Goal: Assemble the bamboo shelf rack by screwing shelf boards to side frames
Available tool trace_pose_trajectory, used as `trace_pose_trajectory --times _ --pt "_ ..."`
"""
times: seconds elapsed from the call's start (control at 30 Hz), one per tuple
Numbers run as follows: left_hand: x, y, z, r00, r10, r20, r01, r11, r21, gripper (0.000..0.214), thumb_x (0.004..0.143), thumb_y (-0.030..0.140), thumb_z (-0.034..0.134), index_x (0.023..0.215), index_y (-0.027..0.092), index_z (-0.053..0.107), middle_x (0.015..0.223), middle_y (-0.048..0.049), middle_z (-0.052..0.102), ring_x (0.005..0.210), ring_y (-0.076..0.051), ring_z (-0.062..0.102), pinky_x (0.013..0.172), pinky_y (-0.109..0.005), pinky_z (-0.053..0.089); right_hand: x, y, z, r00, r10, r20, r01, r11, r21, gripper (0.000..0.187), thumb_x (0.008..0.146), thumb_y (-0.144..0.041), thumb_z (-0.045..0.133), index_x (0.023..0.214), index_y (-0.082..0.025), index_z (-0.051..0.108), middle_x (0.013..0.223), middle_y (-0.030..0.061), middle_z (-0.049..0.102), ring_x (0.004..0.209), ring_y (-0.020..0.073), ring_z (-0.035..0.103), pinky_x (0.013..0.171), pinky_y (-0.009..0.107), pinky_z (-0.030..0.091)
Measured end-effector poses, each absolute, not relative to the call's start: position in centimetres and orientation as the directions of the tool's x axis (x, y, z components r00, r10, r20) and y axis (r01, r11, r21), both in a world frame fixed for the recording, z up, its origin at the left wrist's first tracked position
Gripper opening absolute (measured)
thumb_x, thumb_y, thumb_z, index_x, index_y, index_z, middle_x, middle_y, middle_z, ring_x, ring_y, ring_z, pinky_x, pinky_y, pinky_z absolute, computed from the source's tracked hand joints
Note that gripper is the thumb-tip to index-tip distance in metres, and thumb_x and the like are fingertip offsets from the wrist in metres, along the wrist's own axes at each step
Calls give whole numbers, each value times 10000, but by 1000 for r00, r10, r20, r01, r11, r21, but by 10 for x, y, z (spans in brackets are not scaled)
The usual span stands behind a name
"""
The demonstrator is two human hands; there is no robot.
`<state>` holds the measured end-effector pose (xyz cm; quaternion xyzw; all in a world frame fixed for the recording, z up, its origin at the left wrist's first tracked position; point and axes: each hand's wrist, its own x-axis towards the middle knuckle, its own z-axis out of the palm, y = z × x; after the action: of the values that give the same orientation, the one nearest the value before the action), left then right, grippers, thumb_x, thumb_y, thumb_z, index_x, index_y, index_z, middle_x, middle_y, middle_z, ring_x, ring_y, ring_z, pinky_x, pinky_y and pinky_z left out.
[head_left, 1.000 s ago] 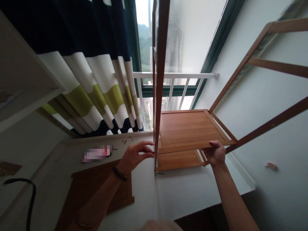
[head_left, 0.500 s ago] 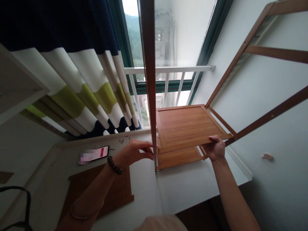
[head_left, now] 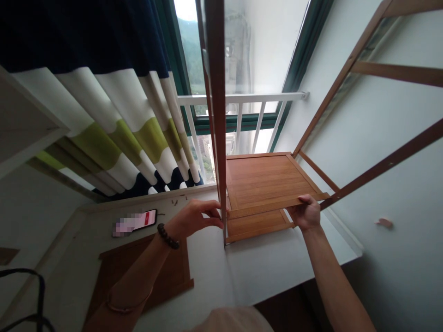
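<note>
Shelf (head_left: 266,177) is gripped above the desk (head_left: 263,272), near its right edge, by the curled right hand (head_left: 306,214); left hand (head_left: 192,219) is pinched at the post (head_left: 218,101), contents unclear. Joining seems underway; steady alignment is needed.

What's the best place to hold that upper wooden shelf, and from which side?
Probably by the near edge of the upper wooden shelf, from the person's side, where the right hand grips. That edge is long and thin, and the gap above the lower shelf should leave room for fingers.

Dark beaded bracelet (head_left: 168,236) at left wrist (head_left: 172,227) — thin coppery bangle (head_left: 122,310) farther up.
</note>
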<state>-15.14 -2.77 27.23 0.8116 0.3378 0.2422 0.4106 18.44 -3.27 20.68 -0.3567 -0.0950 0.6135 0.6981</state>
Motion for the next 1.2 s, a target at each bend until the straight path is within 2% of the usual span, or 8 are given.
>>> trace_pose_trajectory --times 0.1,0.27,0.37,0.47,0.6,0.73,1.0,1.2 --pt "-149 -29 269 619 774 133 327 -408 853 225 685 237 721 893 163 674 711 -14 714 628 -138 667 636 -223 546 184 -35 208 231 923 -307 -785 -9 -619 131 547 -72 496 575 -174 573 583 14 665 586 176 659 557 289 585" --pt "-146 -37 247 450 875 176 109 -249 962 529 609 205 778 1080 180 539 767 6 685 663 -147 662 639 -293 579 182 -36 215 288 911 -295 -746 20 -666 121 560 -82 494 578 -168 577 582 16 660 560 179 649 537 311 583" --pt "-147 -42 232 375 910 178 -26 -182 983 342 608 206 779 885 153 585 792 -8 664 709 -147 651 661 -298 579 181 -36 217 293 916 -275 -739 35 -673 124 562 -88 487 592 -168 578 573 8 649 531 173 633 582 349 587" --pt "-148 -44 224 389 902 186 -94 -162 982 168 647 210 750 729 126 630 799 -35 655 738 -143 635 682 -273 563 182 -35 216 287 922 -259 -735 39 -677 125 564 -99 488 612 -172 578 574 -1 643 507 168 617 591 367 585" --pt "-146 -40 223 394 915 86 -120 -41 992 216 617 208 770 772 133 641 794 -19 655 739 -137 624 681 -270 544 185 -33 215 266 934 -238 -725 31 -688 118 573 -111 487 619 -180 571 574 -4 640 532 180 627 590 375 580" --pt "-141 -32 226 475 879 -55 -123 128 984 313 577 296 796 770 129 616 741 -5 652 721 -131 611 683 -268 516 185 -32 219 270 929 -255 -720 19 -694 117 568 -113 484 610 -184 567 578 -4 647 526 181 624 573 370 575" --pt "-140 -22 223 558 829 -37 -104 114 988 329 583 353 790 737 132 603 707 3 631 698 -121 584 685 -258 479 179 -34 217 300 916 -266 -757 59 -651 125 598 -86 486 590 -168 581 596 -1 663 559 142 641 514 238 555" --pt "-132 -33 205 614 789 35 -101 34 994 485 631 563 681 804 113 626 731 -52 627 715 -164 585 706 -313 478 180 -33 217 285 925 -251 -767 64 -638 137 596 -74 485 608 -169 582 585 -7 660 557 141 644 500 228 553"
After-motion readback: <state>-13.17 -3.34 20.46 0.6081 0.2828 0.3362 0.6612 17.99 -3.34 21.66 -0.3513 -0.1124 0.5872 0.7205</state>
